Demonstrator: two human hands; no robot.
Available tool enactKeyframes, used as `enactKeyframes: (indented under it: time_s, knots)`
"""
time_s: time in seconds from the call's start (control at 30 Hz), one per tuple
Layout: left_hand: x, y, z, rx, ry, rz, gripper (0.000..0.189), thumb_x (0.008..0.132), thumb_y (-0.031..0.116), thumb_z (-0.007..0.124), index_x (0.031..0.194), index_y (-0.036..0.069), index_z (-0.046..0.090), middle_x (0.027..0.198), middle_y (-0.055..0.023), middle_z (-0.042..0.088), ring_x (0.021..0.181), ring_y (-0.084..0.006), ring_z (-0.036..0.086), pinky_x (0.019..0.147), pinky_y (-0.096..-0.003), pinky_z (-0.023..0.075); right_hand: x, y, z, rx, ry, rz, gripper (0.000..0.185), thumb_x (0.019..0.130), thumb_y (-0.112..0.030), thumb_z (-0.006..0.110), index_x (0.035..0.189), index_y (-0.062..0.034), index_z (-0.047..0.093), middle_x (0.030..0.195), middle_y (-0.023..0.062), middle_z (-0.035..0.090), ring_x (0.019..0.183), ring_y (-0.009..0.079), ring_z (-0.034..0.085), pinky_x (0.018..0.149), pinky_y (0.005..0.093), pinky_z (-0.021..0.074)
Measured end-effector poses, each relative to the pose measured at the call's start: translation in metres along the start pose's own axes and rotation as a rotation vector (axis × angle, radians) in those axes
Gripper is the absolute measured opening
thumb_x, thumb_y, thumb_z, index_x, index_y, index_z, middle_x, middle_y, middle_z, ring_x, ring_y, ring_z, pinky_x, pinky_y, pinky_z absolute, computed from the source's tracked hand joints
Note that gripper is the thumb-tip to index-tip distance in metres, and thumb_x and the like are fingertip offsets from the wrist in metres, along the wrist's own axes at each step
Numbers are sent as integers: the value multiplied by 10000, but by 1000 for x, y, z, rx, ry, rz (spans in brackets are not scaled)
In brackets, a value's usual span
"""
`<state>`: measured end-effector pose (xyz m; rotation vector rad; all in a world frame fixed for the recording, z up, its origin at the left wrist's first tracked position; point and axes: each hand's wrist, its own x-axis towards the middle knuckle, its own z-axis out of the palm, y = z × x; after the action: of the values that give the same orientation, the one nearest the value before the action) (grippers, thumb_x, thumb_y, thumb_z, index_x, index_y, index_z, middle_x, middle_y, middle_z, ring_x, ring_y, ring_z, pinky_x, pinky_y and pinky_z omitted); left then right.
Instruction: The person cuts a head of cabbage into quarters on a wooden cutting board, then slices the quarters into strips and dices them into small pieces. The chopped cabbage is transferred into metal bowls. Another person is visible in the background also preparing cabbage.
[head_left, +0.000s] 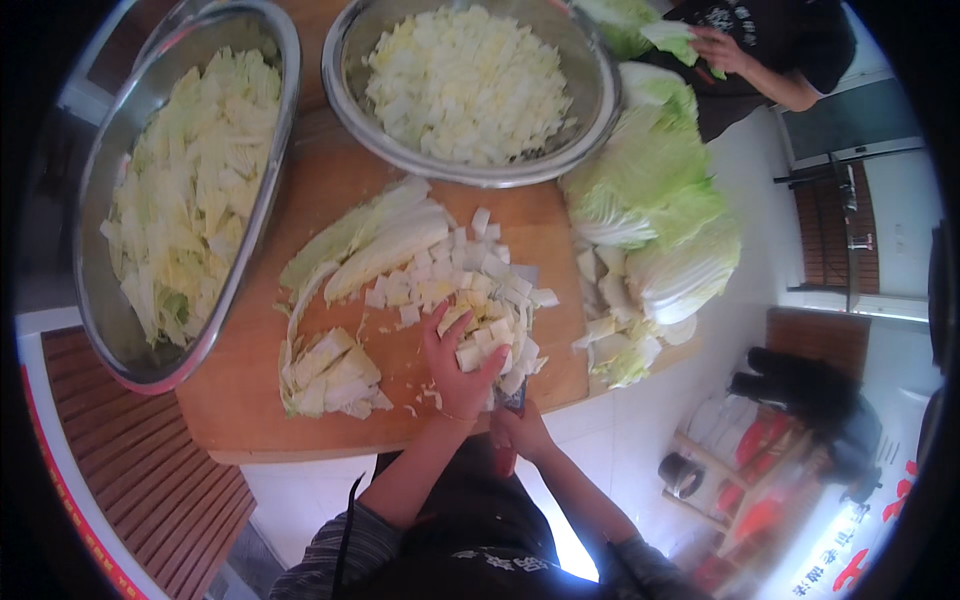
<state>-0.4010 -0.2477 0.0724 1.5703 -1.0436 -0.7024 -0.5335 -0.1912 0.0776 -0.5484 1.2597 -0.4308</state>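
On the wooden cutting board (405, 431), my left hand (461, 375) has its fingers spread over a heap of diced napa cabbage (491, 330), touching the pieces. My right hand (525, 431) is closed round the red handle of a knife (505, 459); its blade lies mostly hidden beneath the cabbage pieces. Long-cut cabbage sections (390, 232) rest beyond my left hand, with a sliced cabbage piece (334, 375) to its left. Loose white cubes (420, 281) are scattered between them.
Steel basins of diced cabbage (480, 180) and longer-cut cabbage (289, 135) stand at the board's far side and left. Whole napa cabbages (645, 165) and trimmed pieces (607, 285) lie right. A co-worker's hand (720, 49) holds leaves at upper right; another person (832, 405) bends near shelves.
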Motion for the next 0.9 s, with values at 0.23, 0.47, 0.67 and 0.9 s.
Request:
enactKeyframes:
  time_s: [0.23,0.47,0.67,0.9]
  knots:
    - [76,98,25,-136,63,80,582,656,226,828,1158,72,576,1336,-156,373,1222,-337,393,1019,-436,344,-36,-124,3,191,-41,-64,246,884,-114,522,657,-66,439,490,33,398,400,146,409,438,302,395]
    - [290,122,66,61,100,-27,704,891,544,501,1384,52,399,1461,-256,270,1345,-423,255,1088,-490,233,46,-334,23,-90,58,-286,220,823,-112,590,630,-35,517,488,82,489,411,204,497,418,350,434]
    - [313,55,7,-120,44,177,538,994,403,343,1292,-16,500,1333,-215,484,1264,-328,428,1065,-373,295,53,-370,17,-348,268,-276,148,783,-61,588,662,17,550,547,92,528,435,206,509,400,352,408]
    - [108,-18,-68,-197,27,-156,267,980,169,448,1137,-8,572,1111,-110,599,1044,-201,536,923,-313,403,-52,-234,-21,-485,357,-311,306,821,-213,664,1021,-8,557,632,35,556,501,137,514,483,284,432]
